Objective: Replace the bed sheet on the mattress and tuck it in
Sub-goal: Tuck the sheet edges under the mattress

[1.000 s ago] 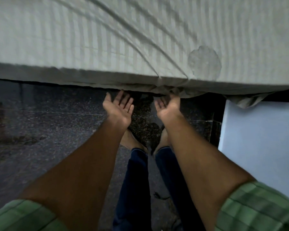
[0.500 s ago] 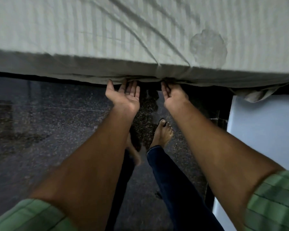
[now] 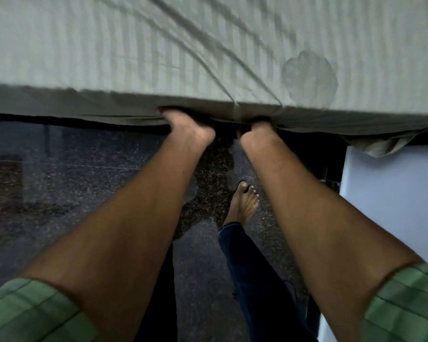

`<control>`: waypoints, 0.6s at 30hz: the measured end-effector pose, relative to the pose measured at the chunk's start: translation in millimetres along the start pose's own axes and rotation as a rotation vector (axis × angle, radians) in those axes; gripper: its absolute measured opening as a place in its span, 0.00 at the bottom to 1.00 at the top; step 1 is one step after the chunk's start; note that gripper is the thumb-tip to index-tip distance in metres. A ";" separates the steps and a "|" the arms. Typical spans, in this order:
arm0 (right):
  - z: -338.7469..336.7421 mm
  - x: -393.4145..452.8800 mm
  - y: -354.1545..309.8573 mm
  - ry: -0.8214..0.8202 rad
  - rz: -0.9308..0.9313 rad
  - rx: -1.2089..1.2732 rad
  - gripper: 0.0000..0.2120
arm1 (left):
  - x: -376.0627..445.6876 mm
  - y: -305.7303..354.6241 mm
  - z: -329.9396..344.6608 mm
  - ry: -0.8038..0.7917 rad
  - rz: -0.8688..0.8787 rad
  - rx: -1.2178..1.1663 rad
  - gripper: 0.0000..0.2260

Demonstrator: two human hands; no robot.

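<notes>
A pale striped bed sheet [image 3: 158, 53] covers the mattress, with creases running diagonally toward its near edge and a round stain on the right. The sheet wraps over the mattress's side [image 3: 59, 102]. My left hand [image 3: 183, 127] and my right hand [image 3: 260, 130] are both pushed in under the bottom edge of the mattress, close together, where the creases meet. Only the heels of the hands and the wrists show; the fingers are hidden beneath the sheet and mattress. A loose bunch of sheet [image 3: 381, 144] hangs out below the edge at the right.
Dark speckled stone floor [image 3: 72, 181] lies below the bed. A pale blue-white panel [image 3: 393, 206] stands at the right, close to my right arm. My bare right foot [image 3: 245, 203] is stepped forward on the floor between my arms.
Both hands went from open palms just below the mattress edge to pushed in under it, fingers now out of sight. I have moved closer to the bed.
</notes>
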State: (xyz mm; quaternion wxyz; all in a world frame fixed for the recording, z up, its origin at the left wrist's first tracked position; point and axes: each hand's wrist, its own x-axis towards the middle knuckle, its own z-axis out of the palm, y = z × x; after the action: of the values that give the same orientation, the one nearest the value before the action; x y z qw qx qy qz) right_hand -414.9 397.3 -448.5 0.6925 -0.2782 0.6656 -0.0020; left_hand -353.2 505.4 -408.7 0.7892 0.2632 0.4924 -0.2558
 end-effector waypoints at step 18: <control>25.7 -32.9 -20.9 -0.174 0.171 0.901 0.36 | -0.1 -9.0 9.2 -0.047 -0.012 -0.183 0.29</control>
State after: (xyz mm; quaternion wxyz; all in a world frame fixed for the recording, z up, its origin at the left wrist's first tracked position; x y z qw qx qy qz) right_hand -387.3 401.8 -411.1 0.7953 0.1071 0.5583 -0.2107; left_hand -353.3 492.7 -406.6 0.8196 0.1810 0.4968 -0.2208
